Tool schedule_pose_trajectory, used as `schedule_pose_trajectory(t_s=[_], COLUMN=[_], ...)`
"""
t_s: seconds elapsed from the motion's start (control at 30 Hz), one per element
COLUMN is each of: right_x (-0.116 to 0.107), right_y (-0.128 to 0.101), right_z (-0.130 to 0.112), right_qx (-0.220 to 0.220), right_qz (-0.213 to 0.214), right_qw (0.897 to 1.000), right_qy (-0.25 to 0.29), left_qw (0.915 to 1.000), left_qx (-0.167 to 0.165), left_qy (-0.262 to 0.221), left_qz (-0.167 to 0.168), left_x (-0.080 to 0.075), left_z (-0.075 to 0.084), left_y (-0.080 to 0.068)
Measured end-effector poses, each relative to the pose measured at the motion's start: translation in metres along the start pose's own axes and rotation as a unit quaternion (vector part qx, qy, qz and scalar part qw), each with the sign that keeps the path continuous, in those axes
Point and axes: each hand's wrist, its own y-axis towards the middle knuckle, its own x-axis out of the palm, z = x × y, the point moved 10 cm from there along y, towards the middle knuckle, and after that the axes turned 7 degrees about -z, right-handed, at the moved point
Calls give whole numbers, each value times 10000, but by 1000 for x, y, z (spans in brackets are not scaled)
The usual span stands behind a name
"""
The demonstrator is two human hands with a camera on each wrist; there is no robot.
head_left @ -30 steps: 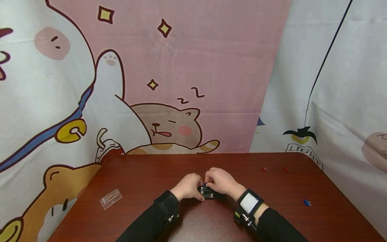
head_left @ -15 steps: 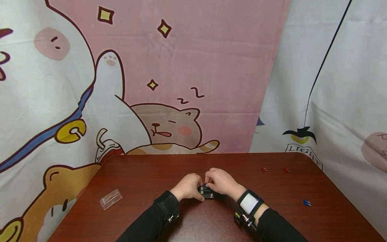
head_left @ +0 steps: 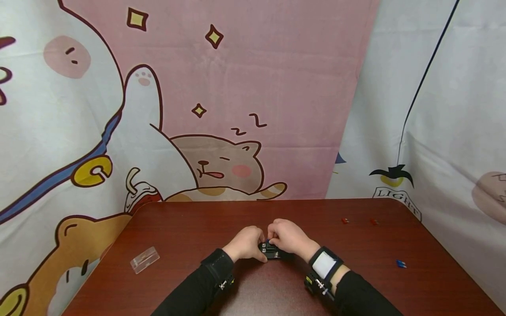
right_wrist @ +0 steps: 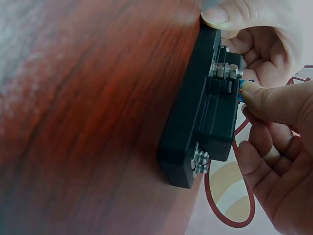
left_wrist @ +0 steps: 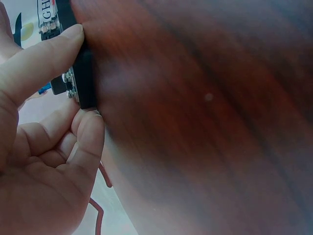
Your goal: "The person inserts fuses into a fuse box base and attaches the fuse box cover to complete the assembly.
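Black fuse block on table at centre, mostly hidden in head view between left hand and right hand. Left pinches block end (thumb and fingers); right pinches blue fuse, seen only in right wrist view.

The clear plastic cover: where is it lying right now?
In the head view the clear plastic cover lies on the table near its left edge, well left of the left hand and apart from the black block.
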Motion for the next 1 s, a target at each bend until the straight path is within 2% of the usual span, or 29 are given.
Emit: schedule_pose_trajectory(t_s=[0.2, 0.7, 1.0], right_x=[-1, 1, 3], right_y=[3, 2, 0], right_z=[0, 4, 3], right_qx=[31, 321, 302], right_qz=[67, -56, -207], right_qw=[10000, 9994, 9993], right_qy=[-20, 76, 98], left_qw=[10000, 10000, 10000], left_qx=[12, 43, 19], left_qy=[-10, -9, -51], left_qz=[-22, -6, 11], left_x=[0, -3, -1], left_z=[-1, 1, 1], left_y=[0, 0, 0])
